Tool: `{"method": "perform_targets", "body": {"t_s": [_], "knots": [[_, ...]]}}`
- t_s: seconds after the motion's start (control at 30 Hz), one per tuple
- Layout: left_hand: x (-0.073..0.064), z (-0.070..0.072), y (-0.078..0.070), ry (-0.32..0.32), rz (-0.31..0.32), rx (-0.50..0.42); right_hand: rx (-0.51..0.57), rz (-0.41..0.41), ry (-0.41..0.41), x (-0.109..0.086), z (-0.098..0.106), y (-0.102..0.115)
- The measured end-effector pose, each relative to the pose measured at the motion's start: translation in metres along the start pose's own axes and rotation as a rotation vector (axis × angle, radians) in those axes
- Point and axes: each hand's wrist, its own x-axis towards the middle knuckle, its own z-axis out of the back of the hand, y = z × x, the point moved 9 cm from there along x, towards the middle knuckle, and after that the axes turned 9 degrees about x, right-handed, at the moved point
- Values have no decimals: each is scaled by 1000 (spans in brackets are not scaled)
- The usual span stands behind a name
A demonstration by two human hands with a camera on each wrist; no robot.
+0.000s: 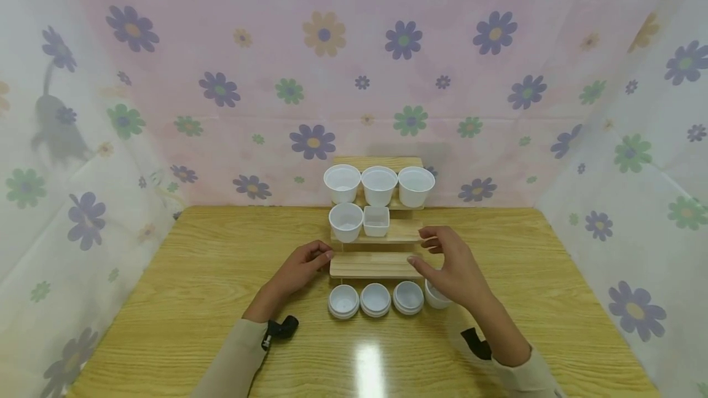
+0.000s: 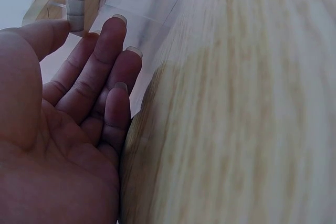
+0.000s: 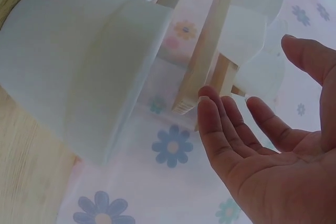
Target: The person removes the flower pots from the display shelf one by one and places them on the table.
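A tiered wooden stand stands on the table, with clear supports under its boards. At the left end of the lowest board, my left hand touches the board's end with the thumb, its other fingers loosely bent beside it. My right hand hovers by the stand's right end, thumb and fingers spread and holding nothing. Below that hand a white cup is partly hidden; it looms large in the right wrist view. The middle board carries a round white cup and a square white cup.
Three white cups line the top board. In front of the stand, three small white jars form a row on the wooden table. Flowered cloth walls enclose the back and sides.
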Motion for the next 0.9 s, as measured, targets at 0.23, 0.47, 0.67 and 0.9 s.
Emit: {"method": "perform_targets", "body": {"t_s": [0.23, 0.47, 0.67, 0.9], "knots": [[0, -1, 2, 9, 9, -15, 28, 7, 1, 6, -5, 4], [0, -1, 0, 11, 2, -5, 51, -9, -1, 12, -9, 5], [0, -1, 1, 8, 7, -1, 93, -29, 5, 19, -12, 7], [1, -1, 0, -2, 12, 8, 122, -68, 4, 28, -18, 8]]}}
